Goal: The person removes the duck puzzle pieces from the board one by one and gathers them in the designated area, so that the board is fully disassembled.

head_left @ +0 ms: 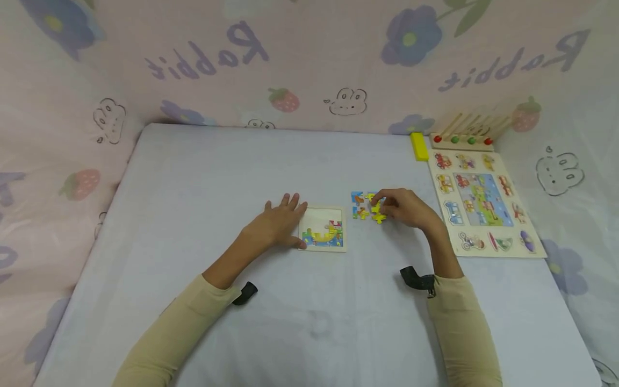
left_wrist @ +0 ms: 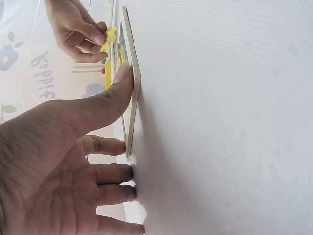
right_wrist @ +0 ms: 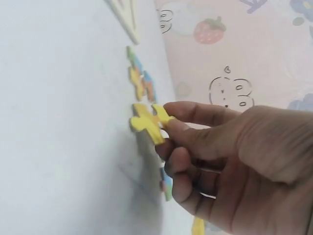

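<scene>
While the left hand (head_left: 273, 228) lies with its fingers spread in the head view, thumb and fingertips at the left edge of the wooden puzzle tray (head_left: 344, 226), the right hand (head_left: 407, 208) pinches a yellow puzzle piece (head_left: 377, 210). Pieces fitted in the tray line its near and right sides; loose pieces (head_left: 358, 198) lie just left of the right fingers, which hide part of this group. Right of those fingers is a picture board (head_left: 483, 231); beyond them stand a yellow block (head_left: 419, 147) and a peg rack (head_left: 461, 144) with red and green beads, near a printed cloth (head_left: 309, 64). From the left wrist, the thumb rests on the tray's rim, screening part of it, while the outer fingers reach the tabletop (left_wrist: 220, 122); past the thumb, the right fingers hold the yellow piece. From the right wrist, thumb and forefinger grip that piece above the tabletop, loose pieces behind it, and a wooden corner shows farther beyond the fingertips.
</scene>
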The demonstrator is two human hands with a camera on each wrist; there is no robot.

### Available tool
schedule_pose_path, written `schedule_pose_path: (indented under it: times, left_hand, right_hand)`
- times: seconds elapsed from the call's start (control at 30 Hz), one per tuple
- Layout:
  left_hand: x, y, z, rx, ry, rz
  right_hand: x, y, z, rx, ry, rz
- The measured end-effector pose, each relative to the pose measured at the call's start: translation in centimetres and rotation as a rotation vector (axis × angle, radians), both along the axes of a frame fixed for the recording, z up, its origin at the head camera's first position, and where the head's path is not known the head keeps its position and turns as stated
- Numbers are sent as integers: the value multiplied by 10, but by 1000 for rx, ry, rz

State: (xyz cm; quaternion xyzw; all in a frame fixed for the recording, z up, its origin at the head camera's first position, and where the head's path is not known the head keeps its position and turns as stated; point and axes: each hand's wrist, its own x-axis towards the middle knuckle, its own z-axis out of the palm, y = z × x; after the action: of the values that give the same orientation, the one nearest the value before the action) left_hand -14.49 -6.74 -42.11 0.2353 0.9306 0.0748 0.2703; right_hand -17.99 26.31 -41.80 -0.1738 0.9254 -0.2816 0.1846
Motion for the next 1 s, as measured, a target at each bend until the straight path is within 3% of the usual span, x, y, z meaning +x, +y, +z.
schedule_pose_path:
  times: [0.3,0.53,1.0]
  left_hand:
    - [-2,1,4,11,0,9]
    - [0,1,2,3,-12,12]
    - [1,1,2,5,-9,18]
  right_hand:
    - [0,-2,-2,74,-23,-84]
    - [6,-6,1,137,-44,-67]
    - [6,-8,-2,136,-34,-99]
